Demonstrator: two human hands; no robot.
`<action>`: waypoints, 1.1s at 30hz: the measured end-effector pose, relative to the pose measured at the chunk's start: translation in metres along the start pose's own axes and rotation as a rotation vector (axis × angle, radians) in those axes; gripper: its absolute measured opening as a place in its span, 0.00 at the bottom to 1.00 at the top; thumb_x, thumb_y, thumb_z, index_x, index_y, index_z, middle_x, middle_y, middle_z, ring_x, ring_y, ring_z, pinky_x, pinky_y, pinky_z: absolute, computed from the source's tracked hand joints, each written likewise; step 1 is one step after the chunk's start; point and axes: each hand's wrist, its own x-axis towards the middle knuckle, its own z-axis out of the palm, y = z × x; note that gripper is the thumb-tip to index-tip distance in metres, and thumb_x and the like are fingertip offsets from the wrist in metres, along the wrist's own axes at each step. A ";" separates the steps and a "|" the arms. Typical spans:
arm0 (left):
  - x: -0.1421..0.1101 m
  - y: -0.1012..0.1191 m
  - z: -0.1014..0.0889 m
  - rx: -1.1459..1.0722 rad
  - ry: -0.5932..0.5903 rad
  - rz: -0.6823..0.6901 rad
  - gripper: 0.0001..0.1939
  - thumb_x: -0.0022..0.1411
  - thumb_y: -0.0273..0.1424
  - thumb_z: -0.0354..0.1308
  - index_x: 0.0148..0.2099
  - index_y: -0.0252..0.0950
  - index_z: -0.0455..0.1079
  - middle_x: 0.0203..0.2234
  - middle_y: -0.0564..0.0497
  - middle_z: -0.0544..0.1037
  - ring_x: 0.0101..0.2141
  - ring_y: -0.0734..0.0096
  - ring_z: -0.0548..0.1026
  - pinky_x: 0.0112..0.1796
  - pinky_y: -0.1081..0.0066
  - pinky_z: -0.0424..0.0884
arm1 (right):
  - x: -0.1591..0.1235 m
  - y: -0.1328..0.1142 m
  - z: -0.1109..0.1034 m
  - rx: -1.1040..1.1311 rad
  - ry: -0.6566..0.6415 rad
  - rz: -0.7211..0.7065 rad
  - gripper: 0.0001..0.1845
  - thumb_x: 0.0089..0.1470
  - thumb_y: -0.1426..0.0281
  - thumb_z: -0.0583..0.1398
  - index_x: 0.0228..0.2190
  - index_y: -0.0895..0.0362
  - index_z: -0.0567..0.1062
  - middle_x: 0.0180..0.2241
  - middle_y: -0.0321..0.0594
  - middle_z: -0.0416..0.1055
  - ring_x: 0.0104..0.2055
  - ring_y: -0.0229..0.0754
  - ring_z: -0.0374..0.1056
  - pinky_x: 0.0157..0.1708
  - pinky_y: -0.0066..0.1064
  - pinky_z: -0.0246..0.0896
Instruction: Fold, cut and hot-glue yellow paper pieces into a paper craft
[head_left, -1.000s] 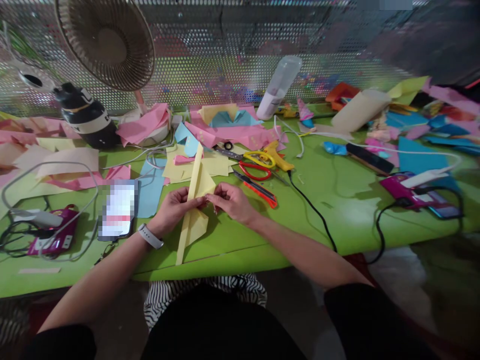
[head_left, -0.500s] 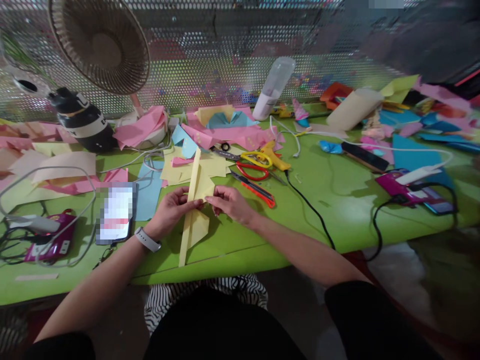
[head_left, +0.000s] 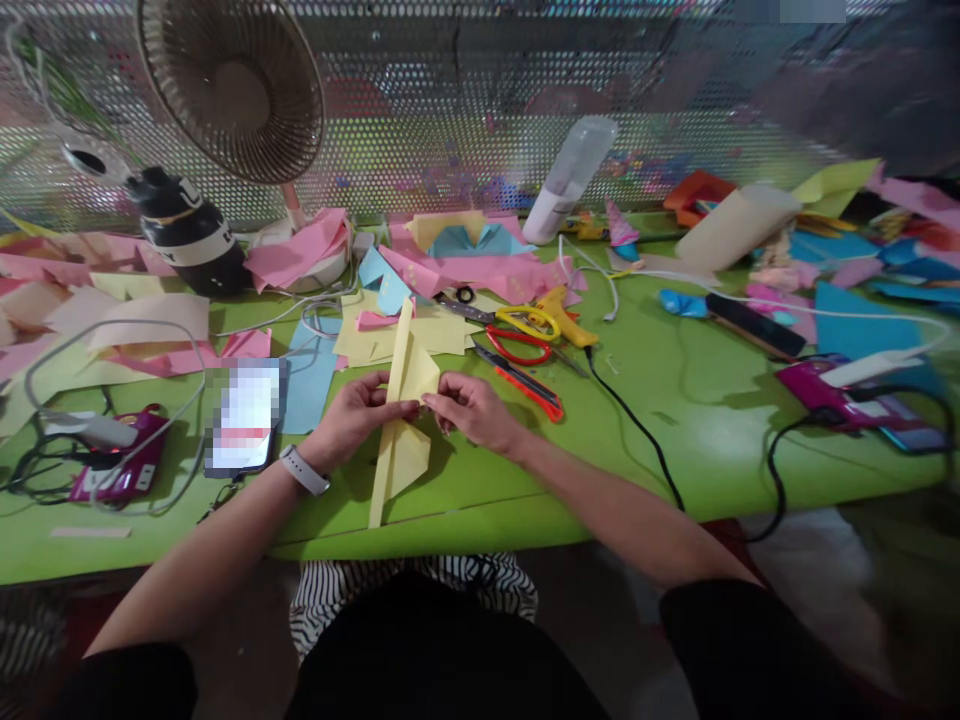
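Observation:
A folded yellow paper (head_left: 409, 462), with a long narrow strip along its left side, stands between my hands above the green table (head_left: 487, 520). My left hand (head_left: 367, 412) wears a white watch band at the wrist and grips the paper across its middle, thumb over the strip. My right hand (head_left: 466, 408) pinches the paper's right edge, its fingertips close to the left thumb. Just right of that hand lies an orange utility knife (head_left: 529, 390). Behind it are red-handled scissors (head_left: 521, 342) and yellow-handled scissors (head_left: 534, 318).
A yellow glue gun (head_left: 566, 318) trails a black cord to the front edge. At left lie a lit phone (head_left: 244, 415) and a purple power bank (head_left: 131, 465). A black bottle (head_left: 191, 240), a fan (head_left: 240, 90) and a tilted clear bottle (head_left: 570, 180) stand behind, among coloured paper pieces.
The whole scene has shifted slightly right in view as the head turned a little left. Both hands keep the same hold on the yellow paper.

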 end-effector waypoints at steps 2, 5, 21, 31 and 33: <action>0.001 -0.001 -0.001 0.009 -0.014 0.018 0.22 0.52 0.28 0.73 0.48 0.30 0.73 0.30 0.48 0.83 0.29 0.71 0.81 0.35 0.70 0.79 | 0.000 0.001 0.000 -0.020 0.005 -0.008 0.18 0.55 0.54 0.65 0.27 0.55 0.69 0.19 0.31 0.68 0.19 0.32 0.63 0.19 0.27 0.63; 0.001 0.001 0.000 0.012 -0.018 0.022 0.21 0.52 0.29 0.73 0.47 0.30 0.74 0.30 0.47 0.83 0.30 0.70 0.81 0.35 0.71 0.79 | 0.000 0.001 0.001 -0.029 0.006 -0.001 0.20 0.55 0.53 0.64 0.26 0.54 0.68 0.19 0.30 0.68 0.19 0.32 0.62 0.19 0.27 0.63; -0.004 0.002 0.002 0.014 0.031 -0.009 0.13 0.55 0.33 0.71 0.40 0.31 0.77 0.28 0.48 0.82 0.26 0.75 0.78 0.30 0.75 0.76 | 0.000 0.005 0.002 0.002 0.004 0.006 0.20 0.52 0.53 0.67 0.27 0.54 0.69 0.20 0.29 0.67 0.20 0.33 0.62 0.18 0.27 0.59; -0.005 0.003 0.003 -0.019 0.018 -0.030 0.13 0.55 0.33 0.71 0.40 0.32 0.78 0.28 0.48 0.82 0.28 0.73 0.79 0.32 0.73 0.76 | -0.001 -0.002 0.002 -0.012 0.004 0.026 0.20 0.52 0.52 0.66 0.29 0.54 0.67 0.21 0.29 0.65 0.20 0.32 0.61 0.18 0.27 0.59; -0.004 0.002 0.002 -0.020 0.003 -0.034 0.13 0.56 0.33 0.71 0.41 0.32 0.78 0.29 0.47 0.83 0.28 0.72 0.79 0.33 0.72 0.76 | -0.001 -0.004 0.002 -0.008 0.009 0.027 0.20 0.52 0.53 0.67 0.30 0.53 0.67 0.22 0.29 0.65 0.21 0.32 0.61 0.18 0.27 0.59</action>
